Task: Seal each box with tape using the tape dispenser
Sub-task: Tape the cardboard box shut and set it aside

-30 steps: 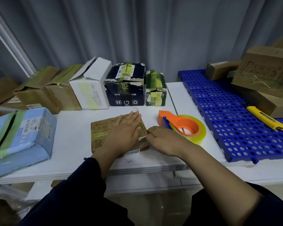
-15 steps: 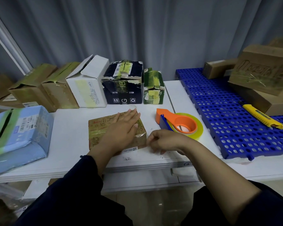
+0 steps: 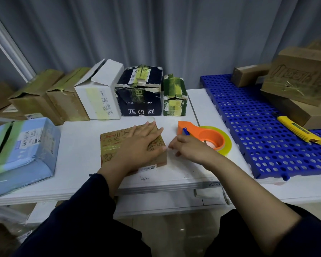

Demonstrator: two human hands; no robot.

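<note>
Fingers (image 3: pixel 152 129) spread, my left hand (image 3: pixel 139 147) presses flat on the box (image 3: pixel 109 147); right of the box, my right hand (image 3: pixel 191 149) curls, whether pinching anything I cannot tell.

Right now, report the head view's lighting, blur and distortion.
Head view: dim, even, bluish light with soft shadows; the wide lens bows the table edge and slants the white post; the right hand by the tape dispenser looks slightly motion-softened, the left hand on the brown box sharper.
</note>
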